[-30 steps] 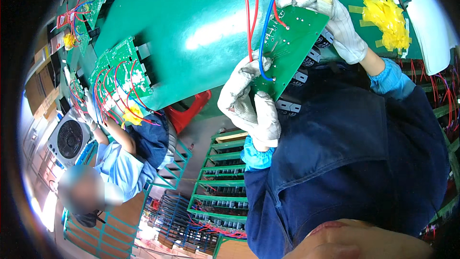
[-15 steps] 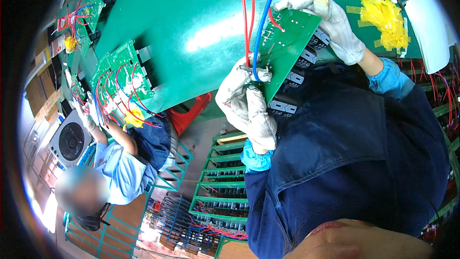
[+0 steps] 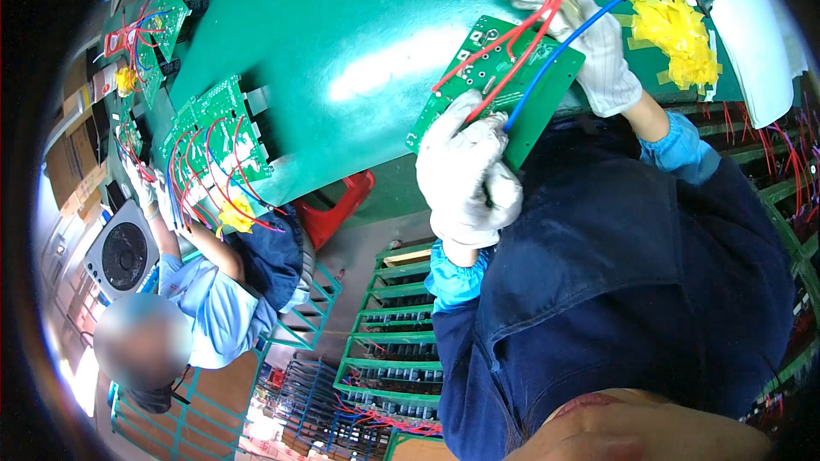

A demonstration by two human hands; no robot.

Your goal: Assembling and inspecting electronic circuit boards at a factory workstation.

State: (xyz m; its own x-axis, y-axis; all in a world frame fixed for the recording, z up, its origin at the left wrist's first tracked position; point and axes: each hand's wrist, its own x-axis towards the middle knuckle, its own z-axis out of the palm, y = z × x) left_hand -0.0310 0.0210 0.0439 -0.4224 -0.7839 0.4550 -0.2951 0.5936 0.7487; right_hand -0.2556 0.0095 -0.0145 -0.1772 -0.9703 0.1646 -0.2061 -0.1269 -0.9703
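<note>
Centre frame: the gloved left hand (image 3: 465,175), fingers curled together, apparently pinches the blue wire (image 3: 565,44) at the near edge of a green circuit board (image 3: 500,85). Above, right of centre, the gloved right hand (image 3: 589,43) grips the board's far edge, fingers closed around it, red wires (image 3: 521,38) crossing. Upper right: yellow tape scraps (image 3: 675,30) on the green table (image 3: 342,34).

This is an electronics assembly workshop. The gloved hands grip a green printed circuit board (image 3: 504,90) with red and blue wires over a long green-topped workbench (image 3: 342,43). Left of the grip a co-worker in a blue uniform (image 3: 213,303) handles similar wired boards (image 3: 218,132), and below it green metal racks (image 3: 389,333) hold more boards.
</note>
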